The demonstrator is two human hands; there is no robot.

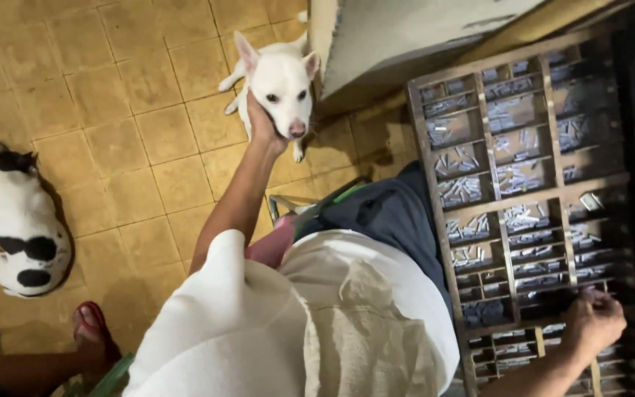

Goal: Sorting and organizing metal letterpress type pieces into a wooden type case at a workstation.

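From the head camera, looking down: left hand [262, 121] pressed against the neck of the white dog [279, 77], just under the ear. Fingers tucked behind the fur, so cannot tell if loose or squeezing. Best to keep that touch soft and slow.

Right hand [593, 320] far off on the other side, resting on the wooden tray [417, 140] of little boxes, over the small grey metal bits [523, 217]. Fingers curled down; cannot tell if pinching a bit. Best to pick from one box only, gently. Spotted dog [20, 220] lying well apart on the tiles.
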